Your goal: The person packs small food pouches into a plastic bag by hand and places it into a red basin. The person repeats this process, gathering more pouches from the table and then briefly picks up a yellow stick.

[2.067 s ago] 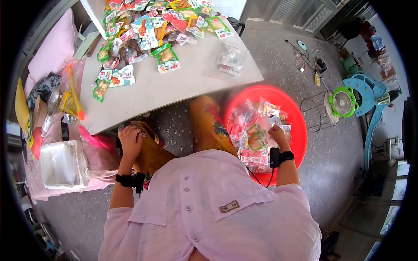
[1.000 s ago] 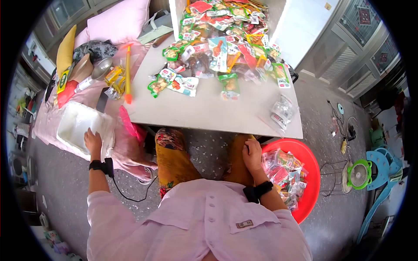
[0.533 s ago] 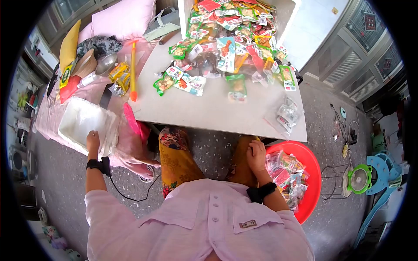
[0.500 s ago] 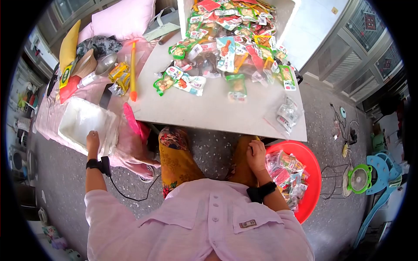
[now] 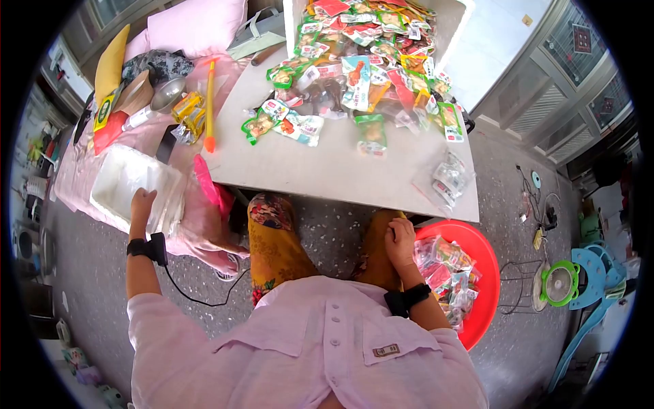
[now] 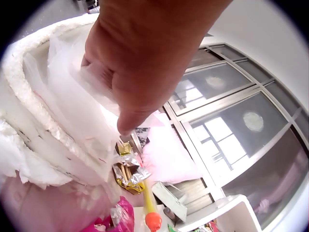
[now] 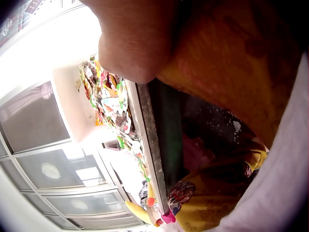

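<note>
At the left, my left hand (image 5: 142, 203) is over the white foam box (image 5: 112, 162). In the left wrist view its curled fingers grip a thin, translucent plastic bag (image 6: 72, 96), whose film stretches down along the box's inner wall. My right hand (image 5: 400, 240) rests on the right thigh, on yellow floral trousers (image 5: 373, 253), fingers loosely bent around nothing. Beside it stands a red basin (image 5: 485, 286) with several clear-packed snack packets (image 5: 446, 276) in it. On the table (image 5: 300, 167) lies a pile of colourful snack packets (image 5: 361, 75), spilling from a large white box (image 5: 455, 27).
A few clear bags (image 5: 449, 178) lie at the table's right corner. Left of the table, a pink-covered seat (image 5: 75, 194) bears a metal ladle (image 5: 169, 94), yellow packs (image 5: 189, 116), a yellow stick with orange end (image 5: 210, 109) and a pink bag (image 5: 208, 180). A green fan (image 5: 560, 283) stands far right.
The left hand went from the left thigh to the foam box, gripped the plastic bag and rose slightly. The right hand left the basin and came to rest on the right thigh.
</note>
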Demonstrator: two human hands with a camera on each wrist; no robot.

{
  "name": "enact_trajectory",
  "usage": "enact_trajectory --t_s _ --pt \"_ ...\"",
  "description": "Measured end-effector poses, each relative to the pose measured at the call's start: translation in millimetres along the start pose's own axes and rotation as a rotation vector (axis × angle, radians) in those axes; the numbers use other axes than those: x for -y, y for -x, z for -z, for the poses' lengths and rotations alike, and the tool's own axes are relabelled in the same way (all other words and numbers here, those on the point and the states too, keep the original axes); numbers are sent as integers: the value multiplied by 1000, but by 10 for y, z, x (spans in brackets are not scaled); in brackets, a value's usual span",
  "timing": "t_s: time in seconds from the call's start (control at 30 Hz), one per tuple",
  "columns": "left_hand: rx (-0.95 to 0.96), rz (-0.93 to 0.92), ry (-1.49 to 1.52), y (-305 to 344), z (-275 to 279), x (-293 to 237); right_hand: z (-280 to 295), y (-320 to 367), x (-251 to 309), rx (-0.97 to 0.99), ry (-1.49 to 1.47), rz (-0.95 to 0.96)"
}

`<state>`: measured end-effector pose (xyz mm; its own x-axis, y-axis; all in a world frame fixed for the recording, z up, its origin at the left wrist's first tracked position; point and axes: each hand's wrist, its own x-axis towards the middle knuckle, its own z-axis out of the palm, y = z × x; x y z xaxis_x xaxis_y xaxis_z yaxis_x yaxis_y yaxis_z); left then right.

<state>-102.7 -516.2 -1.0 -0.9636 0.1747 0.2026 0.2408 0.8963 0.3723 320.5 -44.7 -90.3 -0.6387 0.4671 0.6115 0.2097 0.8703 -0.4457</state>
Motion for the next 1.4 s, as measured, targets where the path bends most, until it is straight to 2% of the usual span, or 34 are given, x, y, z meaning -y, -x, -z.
enact_trajectory --t_s 0.13,0.17,0.2,0.23,0.27,0.3,0.33,0.37,0.4,0.47,0.57,0.73,0.83,0.93,1.07,1.17,1.27,1.4 --pt "-56 -179 127 -4 1 -510 9 -18 5 7 -23 18" --pt "-101 -335 182 54 -65 -894 -5 -45 24 -1 -56 10" --pt "-74 -495 97 78 -141 -1036 -2 -75 41 -11 -85 -2" --pt "-32 -490 114 176 -158 -1345 1 -110 68 -21 -115 -14" --pt "5 -315 228 337 -169 -1706 21 -166 115 -3 -151 -28" --pt "-4 -409 265 354 -346 -1839 48 -243 173 15 -186 -43" --pt "84 -343 247 482 -387 -2118 43 -310 209 32 -219 -57" --pt "41 -453 176 517 -578 -2266 0 -357 221 40 -256 -66" --pt "86 -464 149 567 -729 -2429 -50 -403 233 47 -289 -76" --pt "202 -441 123 665 -1001 -2724 -118 -493 285 47 -348 -91" --pt "309 -400 280 851 -1253 -3031 -233 -636 429 62 -442 -126" --pt "475 -326 452 1004 -1391 -3213 -571 -880 533 169 -592 -169" --pt "576 -244 500 1055 -1286 -3293 -793 -1029 603 332 -863 -540" --pt "634 -182 522 1045 -1263 -3304 -909 -1172 723 392 -983 -709" --pt "589 -268 461 994 -1374 -3263 -986 -1339 862 378 -941 -725" --pt "437 -468 378 922 -1686 -3148 -1031 -1428 856 451 -885 -721" --pt "449 -411 344 987 -1556 -3231 -1058 -1497 833 522 -788 -722" --pt "409 -328 527 1108 -1513 -3250 -1083 -1542 929 495 -601 -623"
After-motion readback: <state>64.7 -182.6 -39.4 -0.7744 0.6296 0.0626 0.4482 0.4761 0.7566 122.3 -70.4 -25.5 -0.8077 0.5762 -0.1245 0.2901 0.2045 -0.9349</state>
